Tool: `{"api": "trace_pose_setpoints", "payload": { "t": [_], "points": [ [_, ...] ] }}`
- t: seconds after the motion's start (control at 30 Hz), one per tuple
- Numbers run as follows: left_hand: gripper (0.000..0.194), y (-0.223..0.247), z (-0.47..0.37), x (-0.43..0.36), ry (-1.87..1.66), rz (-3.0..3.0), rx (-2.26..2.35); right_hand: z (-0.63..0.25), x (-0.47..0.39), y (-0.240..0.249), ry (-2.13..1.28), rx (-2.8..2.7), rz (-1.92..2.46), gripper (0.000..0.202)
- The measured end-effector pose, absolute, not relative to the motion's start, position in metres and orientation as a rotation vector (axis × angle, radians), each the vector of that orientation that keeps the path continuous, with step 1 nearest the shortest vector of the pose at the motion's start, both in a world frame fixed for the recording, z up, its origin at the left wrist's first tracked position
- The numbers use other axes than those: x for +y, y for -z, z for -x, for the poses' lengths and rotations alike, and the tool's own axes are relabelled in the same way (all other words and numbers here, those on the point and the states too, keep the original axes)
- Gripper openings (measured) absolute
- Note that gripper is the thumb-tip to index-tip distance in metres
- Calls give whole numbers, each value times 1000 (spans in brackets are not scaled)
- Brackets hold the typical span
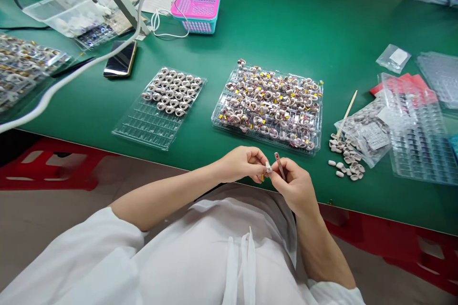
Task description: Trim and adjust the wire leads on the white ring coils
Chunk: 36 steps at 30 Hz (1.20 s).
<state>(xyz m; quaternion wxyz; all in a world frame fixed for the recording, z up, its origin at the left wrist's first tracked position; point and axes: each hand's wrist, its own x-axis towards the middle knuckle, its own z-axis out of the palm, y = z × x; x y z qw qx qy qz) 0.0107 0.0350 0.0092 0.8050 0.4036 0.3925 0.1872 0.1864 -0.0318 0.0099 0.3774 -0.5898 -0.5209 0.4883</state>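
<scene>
Between the fingertips of both hands, just over the table's front edge, is a small whitish plastic piece (268, 167) with a bit of yellow below it. My left hand (246, 164) is closed on it from the left. My right hand (293, 183) pinches at its right side and also holds a thin stick-like tool (280, 166) with a reddish end, its kind unclear. Beyond the hands lies a clear tray (266, 140) full of beige shells with red and yellow bits. To its left, another clear tray (143, 124) carries rows of beige shells (175, 89) in its far part.
Loose beige caps (348, 159), a wooden stick (347, 113) and a plastic bag of parts (368, 126) lie at right, beside stacked clear trays (418, 138). Farther left are a phone (120, 59), a pink basket (196, 0) and a white cable (50, 95) crossing the view.
</scene>
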Motion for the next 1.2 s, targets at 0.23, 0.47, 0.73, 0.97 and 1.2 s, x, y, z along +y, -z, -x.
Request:
{"api": "trace_pose_setpoints", "payload": {
  "t": [0.23, 0.47, 0.73, 0.97, 1.2],
  "points": [
    [39, -3, -10, 25, -596, -840, 792, -183, -31, 2, -1272, -1063, 1506, 22],
    [30, 9, -7, 20, -687, -971, 773, -181, -29, 4, -1318, -1068, 1505, 22],
    [13, 10, -4, 22, -658, -1317, 868, -180, -30, 8, -1331, -1088, 1464, 22],
    [14, 7, -2, 22, -661, -1478, 892, -177, -32, 10, -1313, -1056, 1507, 24],
    [15, 8, -2, 22, -651, -1438, 898, -179, -30, 7, -1337, -1114, 1505, 24]
  ]
}}
